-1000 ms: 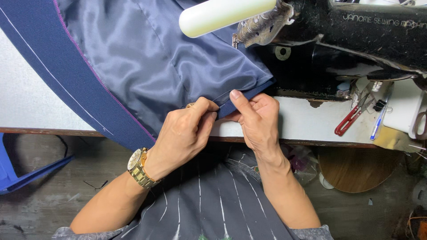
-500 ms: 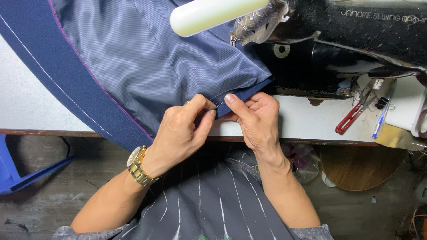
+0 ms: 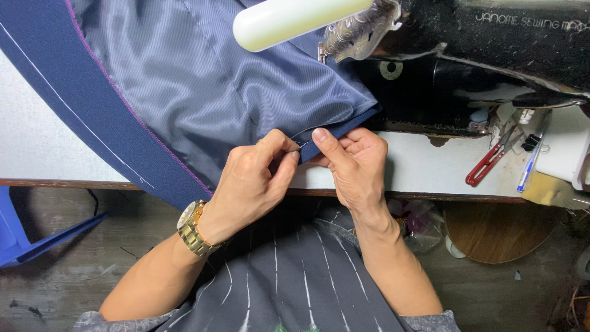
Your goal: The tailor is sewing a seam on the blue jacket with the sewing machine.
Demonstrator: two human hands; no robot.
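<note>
Barely shifted since a second ago — left hand and right hand both still pinch the navy garment's hem at the surface edge, keeping the fold flat.

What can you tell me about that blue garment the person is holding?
The blue garment lies spread on the white table, lining side up: shiny grey-blue satin, edged by a matte navy band with a purple stitch line and a white chalk line. Its hem corner is pinched between the left hand and right hand, beside the black sewing machine.
</note>
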